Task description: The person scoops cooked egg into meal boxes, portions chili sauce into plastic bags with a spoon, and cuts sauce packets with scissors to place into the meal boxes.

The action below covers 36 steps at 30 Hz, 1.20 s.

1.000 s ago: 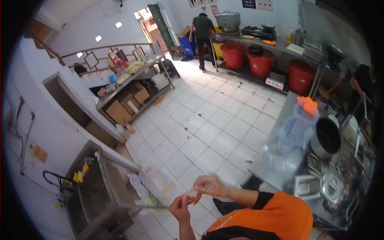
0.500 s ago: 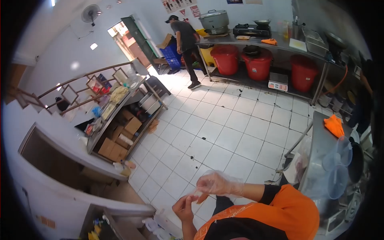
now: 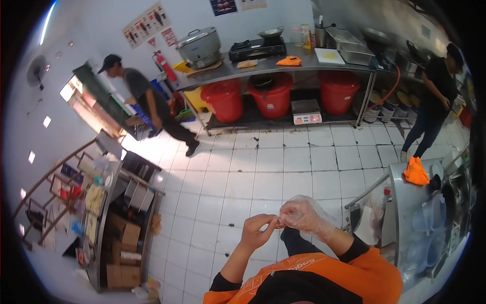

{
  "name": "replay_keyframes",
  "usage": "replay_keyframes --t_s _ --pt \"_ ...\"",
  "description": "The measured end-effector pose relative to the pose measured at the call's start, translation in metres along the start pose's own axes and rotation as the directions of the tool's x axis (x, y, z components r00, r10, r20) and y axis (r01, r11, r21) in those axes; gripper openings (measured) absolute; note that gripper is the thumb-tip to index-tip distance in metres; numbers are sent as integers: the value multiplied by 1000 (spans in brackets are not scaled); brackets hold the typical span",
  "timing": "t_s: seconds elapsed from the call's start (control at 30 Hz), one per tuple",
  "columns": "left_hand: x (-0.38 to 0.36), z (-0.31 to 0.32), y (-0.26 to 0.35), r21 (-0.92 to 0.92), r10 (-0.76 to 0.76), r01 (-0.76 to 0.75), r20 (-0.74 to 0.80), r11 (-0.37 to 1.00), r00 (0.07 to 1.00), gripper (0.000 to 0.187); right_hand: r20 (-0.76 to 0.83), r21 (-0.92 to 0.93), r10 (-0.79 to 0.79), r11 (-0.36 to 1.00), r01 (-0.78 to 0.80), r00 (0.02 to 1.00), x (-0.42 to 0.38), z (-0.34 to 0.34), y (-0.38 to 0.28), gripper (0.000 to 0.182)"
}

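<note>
A clear plastic glove [image 3: 320,209] covers my right hand [image 3: 302,217], and its loose film stands out around the fingers and wrist. My left hand [image 3: 259,230] is bare, its thumb and fingers pinched together where they meet the right fingertips. What sits between the fingertips is too small to tell apart, but it appears to be the glove's plastic. Both hands are held in front of my orange shirt [image 3: 298,268], above the tiled floor.
A person [image 3: 147,99] walks at the left; another [image 3: 433,96] stands at the right. A steel counter [image 3: 223,75] has red bins [image 3: 223,99] beneath. At right is a steel table [image 3: 400,202] with an orange cloth [image 3: 416,171]; at left, a shelf with boxes [image 3: 123,273].
The view has turned right. My hands have risen and come closer together at the fingertips. The person at the left has stepped along, and the person at the right now shows fully.
</note>
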State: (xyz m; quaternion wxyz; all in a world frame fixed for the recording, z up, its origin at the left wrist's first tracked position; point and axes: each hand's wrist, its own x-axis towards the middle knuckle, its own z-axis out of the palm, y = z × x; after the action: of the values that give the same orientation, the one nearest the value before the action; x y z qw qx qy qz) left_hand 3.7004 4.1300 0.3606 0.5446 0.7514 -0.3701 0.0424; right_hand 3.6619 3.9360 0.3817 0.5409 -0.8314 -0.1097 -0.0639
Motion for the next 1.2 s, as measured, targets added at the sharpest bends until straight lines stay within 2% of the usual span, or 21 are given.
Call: replay_keyframes --t_s 0.1,0.17,0.2,0.3,0.4,0.53,0.57,0.6,0.63,0.7,0.77,0.83,0.87,0.9,0.97,1.0,1.07,1.1,1.13,1.17,1.2 --pt "75 21 -67 -63 11 -15 -55 998 998 6 -112 -104 -96 991 85 989 57 -42 42 16" --pt "135 29 -92 -54 21 -20 5 998 1000 7 -141 -132 -187 977 169 972 104 -72 66 17" --pt "158 31 -102 -42 7 -5 44 999 999 7 -179 -220 -216 960 175 960 123 -84 72 18" --pt "240 29 -129 -8 49 -48 146 999 988 8 -229 -263 -264 944 201 937 184 -117 103 18" --pt "311 20 -163 -15 30 -27 273 1000 962 9 -164 -412 -236 899 151 958 239 -147 117 18" --pt "412 37 -229 -115 59 -7 454 993 889 11 -333 -409 -148 912 -2 931 293 -172 173 14" --pt "439 49 -266 -232 106 12 488 973 866 20 -401 -407 -111 911 -68 909 299 -178 190 13" --pt "476 68 -309 -417 31 228 529 880 848 26 -471 -401 -77 906 -135 879 305 -186 207 12" --pt "512 91 -350 -554 -37 439 592 707 805 34 -536 -387 -37 899 -206 843 308 -194 223 11" --pt "600 140 -407 -483 -116 452 577 750 808 44 -539 -324 250 820 -472 804 309 -208 232 11" --pt "687 202 -491 -323 -56 244 497 914 866 48 -630 -101 498 709 -698 596 305 -215 247 11" --pt "775 244 -529 -60 64 -45 364 997 929 55 -792 -221 357 588 -778 495 294 -208 269 9" --pt "817 266 -548 145 146 -195 297 970 944 59 -830 -115 387 586 -802 402 295 -212 264 10" --pt "859 286 -568 354 251 -332 254 874 934 63 -860 4 415 588 -809 297 299 -211 260 11" --pt "927 321 -604 590 253 -315 188 743 949 64 -931 173 364 528 -831 37 277 -183 300 6" --pt "953 335 -627 592 170 -257 200 764 965 59 -941 87 328 476 -875 84 273 -182 300 5" --pt "996 346 -653 506 28 -129 203 853 979 41 -943 190 329 420 -887 -46 280 -177 297 3" --pt "1008 360 -693 689 126 -215 178 692 976 33 -940 243 320 391 -888 -117 281 -174 295 2" --pt "1025 379 -752 726 212 -242 134 644 968 31 -967 140 247 303 -943 -64 277 -171 296 10" --pt "1022 376 -731 714 207 -293 208 635 956 31 -926 245 350 279 -929 -139 270 -161 291 9" --pt "1016 364 -700 697 200 -343 281 629 938 30 -869 414 423 334 -847 -258 260 -147 298 9"
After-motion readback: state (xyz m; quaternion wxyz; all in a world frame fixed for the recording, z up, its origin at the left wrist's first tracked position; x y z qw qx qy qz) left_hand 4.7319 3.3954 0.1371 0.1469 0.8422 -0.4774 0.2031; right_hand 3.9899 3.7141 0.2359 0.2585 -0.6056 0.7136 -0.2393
